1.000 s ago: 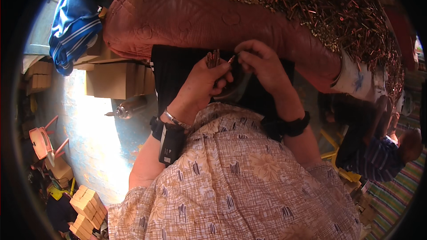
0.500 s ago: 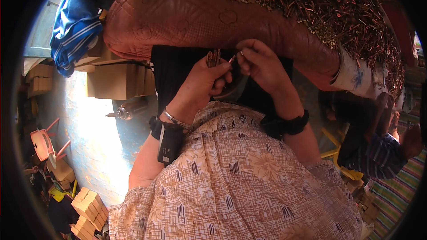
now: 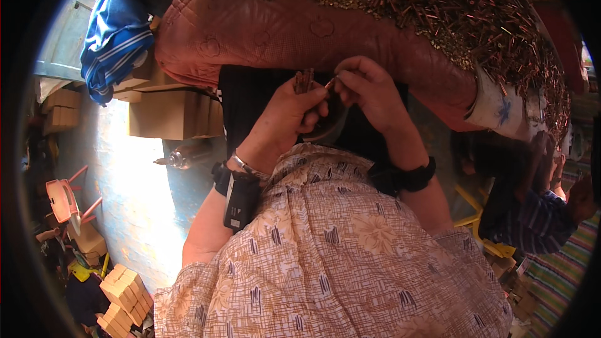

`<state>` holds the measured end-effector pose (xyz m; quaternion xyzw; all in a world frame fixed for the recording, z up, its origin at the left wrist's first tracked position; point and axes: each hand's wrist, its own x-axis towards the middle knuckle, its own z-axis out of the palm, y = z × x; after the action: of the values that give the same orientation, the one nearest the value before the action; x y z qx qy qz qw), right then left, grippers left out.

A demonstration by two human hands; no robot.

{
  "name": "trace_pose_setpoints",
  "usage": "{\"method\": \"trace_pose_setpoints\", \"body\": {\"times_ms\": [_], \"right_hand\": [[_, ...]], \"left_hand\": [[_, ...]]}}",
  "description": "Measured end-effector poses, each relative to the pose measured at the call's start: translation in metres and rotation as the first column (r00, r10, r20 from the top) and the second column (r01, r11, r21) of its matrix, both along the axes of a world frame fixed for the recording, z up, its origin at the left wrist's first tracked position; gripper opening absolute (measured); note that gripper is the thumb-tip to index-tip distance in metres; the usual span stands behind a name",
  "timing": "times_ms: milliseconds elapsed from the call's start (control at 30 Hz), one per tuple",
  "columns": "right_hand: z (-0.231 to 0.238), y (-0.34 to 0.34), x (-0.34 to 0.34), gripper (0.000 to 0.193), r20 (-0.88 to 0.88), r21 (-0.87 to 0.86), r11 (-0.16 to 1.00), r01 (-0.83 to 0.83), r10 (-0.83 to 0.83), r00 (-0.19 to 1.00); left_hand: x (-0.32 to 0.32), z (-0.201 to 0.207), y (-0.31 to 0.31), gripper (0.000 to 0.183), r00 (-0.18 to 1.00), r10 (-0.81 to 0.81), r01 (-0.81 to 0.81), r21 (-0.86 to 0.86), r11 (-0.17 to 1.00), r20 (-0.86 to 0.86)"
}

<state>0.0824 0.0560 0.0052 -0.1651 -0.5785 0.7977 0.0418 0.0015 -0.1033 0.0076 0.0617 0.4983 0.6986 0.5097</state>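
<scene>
The left hand (image 3: 285,116) and the right hand (image 3: 369,91) meet in front of the person's chest, fingertips close together, with a small bundle of short rods (image 3: 305,79) standing up out of the left hand. Just below the two hands sits a small round bowl (image 3: 325,128), partly hidden by them. Beyond the hands lies a quilted cushion (image 3: 269,25), and on its far and right parts spreads a heap of small metal pieces (image 3: 451,6). Left of the hands, lower down, stand cardboard boxes (image 3: 166,109), with a folded cloth (image 3: 116,37) above them. Far right of the hands sits another person (image 3: 538,213).
</scene>
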Motion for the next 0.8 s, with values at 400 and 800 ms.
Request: {"method": "trace_pose_setpoints", "body": {"times_ms": [400, 800], "right_hand": [[0.0084, -0.0047, 0.0029, 0.014, -0.02, 0.184, 0.983, 0.004, 0.0, 1.0], [0.0053, -0.0024, 0.004, 0.015, -0.112, 0.22, 0.975, -0.022, 0.047, 0.993]], "left_hand": [[0.0057, 0.0077, -0.0018, 0.008, 1.0, 0.012, -0.012, 0.006, 1.0, 0.002], [0.005, 0.0081, -0.0028, 0.009, 1.0, -0.007, 0.006, 0.019, 1.0, 0.024]]}}
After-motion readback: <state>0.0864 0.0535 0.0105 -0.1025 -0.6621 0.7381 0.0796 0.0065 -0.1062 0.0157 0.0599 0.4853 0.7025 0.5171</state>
